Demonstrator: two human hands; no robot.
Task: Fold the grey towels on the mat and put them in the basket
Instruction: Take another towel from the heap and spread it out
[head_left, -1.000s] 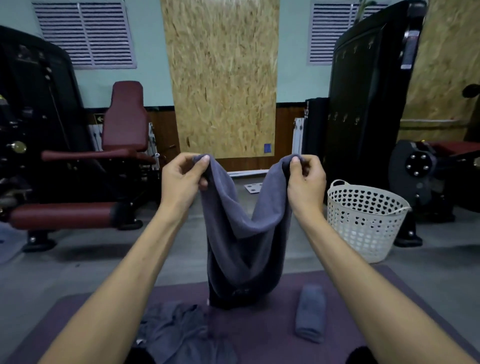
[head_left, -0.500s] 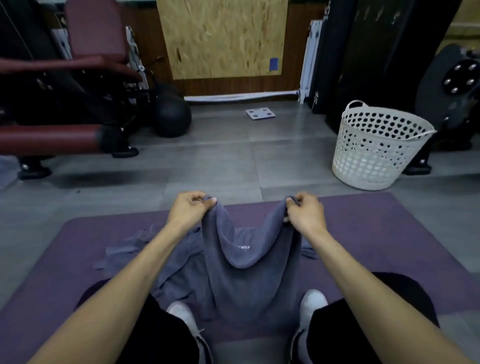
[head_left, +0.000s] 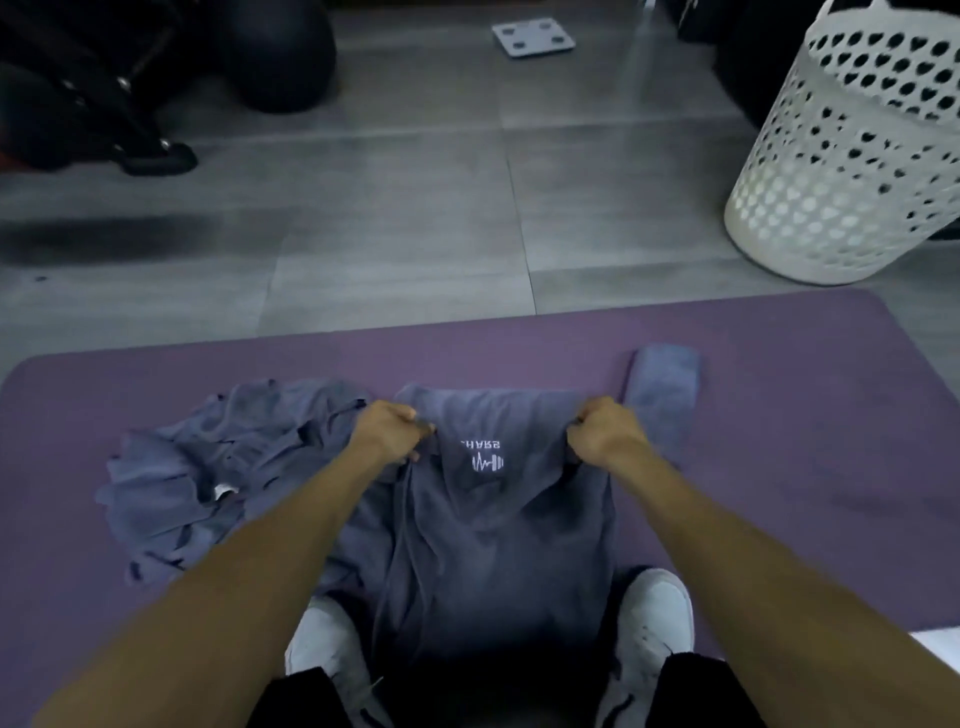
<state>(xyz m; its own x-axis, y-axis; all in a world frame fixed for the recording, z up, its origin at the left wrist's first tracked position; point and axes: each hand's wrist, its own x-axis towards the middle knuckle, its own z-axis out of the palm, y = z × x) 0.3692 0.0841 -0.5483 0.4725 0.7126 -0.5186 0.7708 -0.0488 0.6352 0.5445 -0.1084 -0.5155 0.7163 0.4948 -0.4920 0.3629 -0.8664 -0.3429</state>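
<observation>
Left hand and right hand each pinch a top corner of the grey towel, draped on the purple mat. Risk: uneven lowering skews the fold — or snags the unfolded heap alongside; the basket stands beyond.

towel logo: white embroidered mark on the grey towel, roughly at center of frame, between the left hand at 9 o'clock of it and the right hand at 3 o'clock
logo text: appears upside down/mirrored, reads something like "SHARS"; first letters partly hidden by a fold, not sure
logo graphic: heartbeat line running into a dumbbell shape, just below the text
other text: none legible
</observation>
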